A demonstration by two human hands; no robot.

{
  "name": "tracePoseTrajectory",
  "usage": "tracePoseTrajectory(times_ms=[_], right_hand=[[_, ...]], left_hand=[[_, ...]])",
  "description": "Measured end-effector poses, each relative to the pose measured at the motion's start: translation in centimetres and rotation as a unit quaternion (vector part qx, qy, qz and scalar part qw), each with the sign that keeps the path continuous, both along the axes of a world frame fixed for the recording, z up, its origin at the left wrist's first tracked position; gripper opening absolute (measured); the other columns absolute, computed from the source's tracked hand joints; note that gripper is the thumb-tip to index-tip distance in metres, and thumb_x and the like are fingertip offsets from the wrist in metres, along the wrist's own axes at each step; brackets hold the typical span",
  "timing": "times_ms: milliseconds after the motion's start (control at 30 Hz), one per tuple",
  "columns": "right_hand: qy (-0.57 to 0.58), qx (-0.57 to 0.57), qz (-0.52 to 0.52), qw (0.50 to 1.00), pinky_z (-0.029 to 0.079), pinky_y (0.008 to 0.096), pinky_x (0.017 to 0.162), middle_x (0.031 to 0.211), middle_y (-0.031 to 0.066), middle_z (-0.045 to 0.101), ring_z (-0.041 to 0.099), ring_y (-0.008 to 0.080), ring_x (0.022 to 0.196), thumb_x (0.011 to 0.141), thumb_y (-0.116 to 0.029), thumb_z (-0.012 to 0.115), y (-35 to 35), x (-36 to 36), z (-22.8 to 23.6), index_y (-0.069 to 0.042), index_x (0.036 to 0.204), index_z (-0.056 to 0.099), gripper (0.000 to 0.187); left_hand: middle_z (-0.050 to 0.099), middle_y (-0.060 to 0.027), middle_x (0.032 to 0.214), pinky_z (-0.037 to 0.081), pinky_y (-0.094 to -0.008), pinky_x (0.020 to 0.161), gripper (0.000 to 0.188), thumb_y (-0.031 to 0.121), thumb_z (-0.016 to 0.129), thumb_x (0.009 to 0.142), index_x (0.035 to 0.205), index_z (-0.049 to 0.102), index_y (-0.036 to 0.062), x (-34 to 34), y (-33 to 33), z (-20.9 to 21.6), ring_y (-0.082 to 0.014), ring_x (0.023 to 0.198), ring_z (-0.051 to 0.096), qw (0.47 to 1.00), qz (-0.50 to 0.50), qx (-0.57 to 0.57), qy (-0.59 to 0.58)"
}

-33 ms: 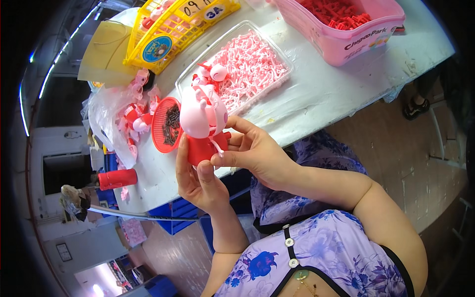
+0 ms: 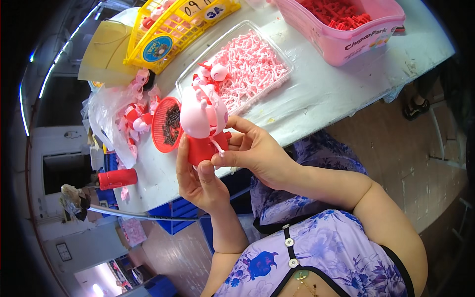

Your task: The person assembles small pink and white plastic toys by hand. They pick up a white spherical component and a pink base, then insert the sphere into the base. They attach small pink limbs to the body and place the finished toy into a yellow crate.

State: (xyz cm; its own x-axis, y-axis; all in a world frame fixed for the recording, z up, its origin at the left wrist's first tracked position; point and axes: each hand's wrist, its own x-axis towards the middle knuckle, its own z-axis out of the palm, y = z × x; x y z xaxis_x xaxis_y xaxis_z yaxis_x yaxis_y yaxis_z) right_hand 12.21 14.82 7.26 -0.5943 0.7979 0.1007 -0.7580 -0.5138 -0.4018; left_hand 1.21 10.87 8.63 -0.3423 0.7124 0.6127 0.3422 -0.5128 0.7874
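Note:
Both hands hold a toy pig figure [image 2: 195, 119] with a pale pink head and red body, upright above the table's near edge. My left hand [image 2: 200, 185] is closed around the lower red body, thumb in front and fingers behind. My right hand [image 2: 255, 156] is closed at the figure's right side, its thumb and a finger at a thin pink arm piece [image 2: 216, 147] that sticks out from the body. Just behind the figure is a clear tray [image 2: 288, 74] of small pink arm pieces [image 2: 252, 64]. A red mesh basket [image 2: 157, 131] of dark screws touches the figure's left outline.
A pink tub [image 2: 341, 49] of red parts [image 2: 341, 15] stands at the back right. A yellow basket [image 2: 185, 29] of figure parts is at the back left. Loose pink and red figures [image 2: 136, 116] lie beside plastic bags [image 2: 106, 114]. A red cylinder [image 2: 118, 179] sits at the left edge.

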Motion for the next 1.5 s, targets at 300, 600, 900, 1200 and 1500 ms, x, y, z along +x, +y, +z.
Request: tracePoseTrajectory(times_ms=[300, 600, 900, 1200, 1500], right_hand=[[0.002, 0.01, 0.008, 1.0, 0.051, 0.0302, 0.088, 0.105, 0.0122, 0.064, 0.064, 0.0153, 0.095, 0.079, 0.001, 0.069, 0.3, 0.5, 0.3, -0.005, 0.124, 0.047, 0.051], [0.018, -0.033, 0.035, 0.999, 0.045, 0.0277, 0.09, 0.101, 0.0107, 0.067, 0.063, 0.0133, 0.095, 0.078, -0.005, 0.073, 0.1, 0.8, 0.2, -0.004, 0.123, 0.048, 0.052], [-0.009, -0.025, 0.026, 0.999, 0.051, 0.0311, 0.089, 0.107, 0.0134, 0.064, 0.063, 0.0163, 0.096, 0.08, 0.001, 0.069, -0.1, 0.2, -0.2, -0.005, 0.123, 0.047, 0.048], [-0.006, 0.014, 0.009, 1.0, 0.049, 0.0268, 0.085, 0.1, 0.0112, 0.067, 0.064, 0.0135, 0.093, 0.078, -0.003, 0.073, 0.1, 0.4, 0.0, -0.004, 0.12, 0.049, 0.048], [-0.007, -0.027, 0.027, 0.999, 0.044, 0.027, 0.089, 0.102, 0.0111, 0.067, 0.061, 0.0118, 0.094, 0.08, -0.008, 0.073, -0.4, -0.2, -0.3, -0.004, 0.129, 0.047, 0.056]], left_hand=[[0.056, -0.0197, 0.121, 0.049, -0.0387, 0.093, 0.053, 0.029, 0.062, 0.09, 0.128, 0.047, -0.0041, 0.1, 0.1, -0.2, -0.0276, 0.106, 0.059, 1.0, -0.01, 0.024, -0.009], [0.055, -0.0195, 0.121, 0.05, -0.039, 0.093, 0.051, 0.028, 0.06, 0.091, 0.128, 0.046, -0.0031, 0.4, 0.2, -0.9, -0.0285, 0.106, 0.059, 0.999, -0.018, 0.029, -0.028], [0.055, -0.0192, 0.121, 0.052, -0.0391, 0.091, 0.048, 0.027, 0.059, 0.091, 0.128, 0.046, -0.0016, 0.7, -0.1, -1.1, -0.0277, 0.106, 0.06, 0.995, -0.034, 0.024, -0.089], [0.056, -0.0188, 0.12, 0.053, -0.0383, 0.09, 0.048, 0.027, 0.06, 0.091, 0.128, 0.046, -0.0008, 0.4, 0.0, -1.3, -0.0266, 0.104, 0.06, 0.997, -0.005, 0.039, -0.066], [0.056, -0.0163, 0.119, 0.054, -0.0365, 0.087, 0.046, 0.027, 0.057, 0.093, 0.128, 0.046, 0.0009, 1.0, -0.1, -1.7, -0.0257, 0.103, 0.061, 0.989, -0.026, 0.029, -0.145]])
